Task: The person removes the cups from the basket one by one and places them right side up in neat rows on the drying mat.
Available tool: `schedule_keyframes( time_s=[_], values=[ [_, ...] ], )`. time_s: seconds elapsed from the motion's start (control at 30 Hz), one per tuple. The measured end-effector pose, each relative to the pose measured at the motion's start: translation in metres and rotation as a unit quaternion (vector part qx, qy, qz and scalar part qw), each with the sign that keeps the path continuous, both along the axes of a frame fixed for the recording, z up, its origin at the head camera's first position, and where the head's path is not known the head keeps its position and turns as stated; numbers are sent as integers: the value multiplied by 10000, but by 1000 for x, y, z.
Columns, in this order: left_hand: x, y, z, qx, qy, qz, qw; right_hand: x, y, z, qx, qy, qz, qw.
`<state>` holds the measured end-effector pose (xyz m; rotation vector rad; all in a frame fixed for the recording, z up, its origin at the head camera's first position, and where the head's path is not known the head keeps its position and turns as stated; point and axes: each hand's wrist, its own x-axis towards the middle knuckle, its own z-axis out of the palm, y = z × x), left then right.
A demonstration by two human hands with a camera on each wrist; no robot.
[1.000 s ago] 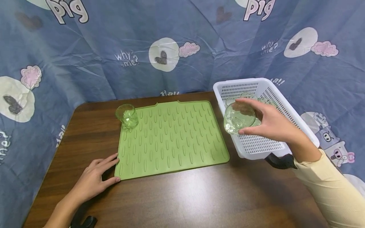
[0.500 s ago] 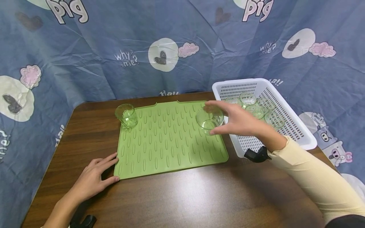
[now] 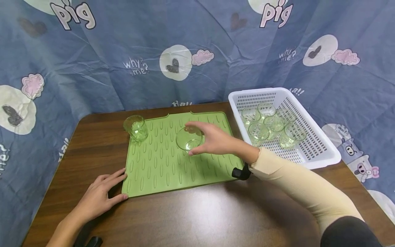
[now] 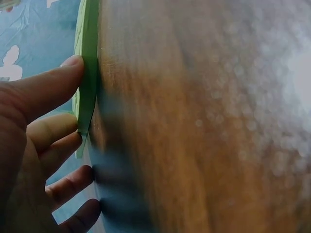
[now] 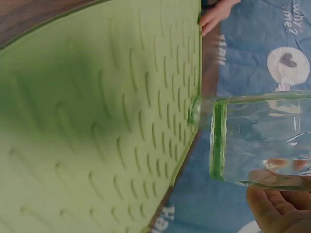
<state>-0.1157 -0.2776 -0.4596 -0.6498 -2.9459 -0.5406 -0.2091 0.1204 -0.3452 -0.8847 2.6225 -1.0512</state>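
My right hand (image 3: pixel 214 139) holds a clear greenish glass (image 3: pixel 186 139) between thumb and fingers, above the middle of a green ridged mat (image 3: pixel 160 175). In the right wrist view the thick base of the held glass (image 5: pixel 262 138) points toward the mat, apart from it. A second glass (image 3: pixel 138 128) stands upright on the mat's far left corner. At the near left corner my left hand (image 3: pixel 98 193) rests with fingers spread, thumb and fingers touching the mat's edge. The left wrist view has the thumb (image 4: pixel 56 87) against the mat's side.
A white perforated basket (image 3: pixel 318 125) stands to the right of the mat, with several similar glasses (image 3: pixel 274 124) in it. Brown wooden table (image 3: pixel 191 219) lies around the mat. A blue printed cloth (image 3: pixel 123 44) hangs behind the table.
My right hand has carried the glass left, from over the basket to above the mat's middle. Glasses in the basket have come into fuller view. My left hand stays at the mat's corner.
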Motion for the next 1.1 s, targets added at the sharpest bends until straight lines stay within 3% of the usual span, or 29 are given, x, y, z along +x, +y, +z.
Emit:
schedule_keyframes(
  time_s=[0.33, 0.8, 1.1],
  values=[
    [2, -2, 2, -27, -41, 55, 10000, -11, -37, -15, -202, -132, -1, 9997],
    [-1, -1, 3, -46, -129, 64, 9999, -10, -79, -42, -478, -537, -14, 9974],
    [0, 0, 3, -22, -87, 70, 9999, -5, -108, -55, -350, -677, -42, 9971]
  ],
)
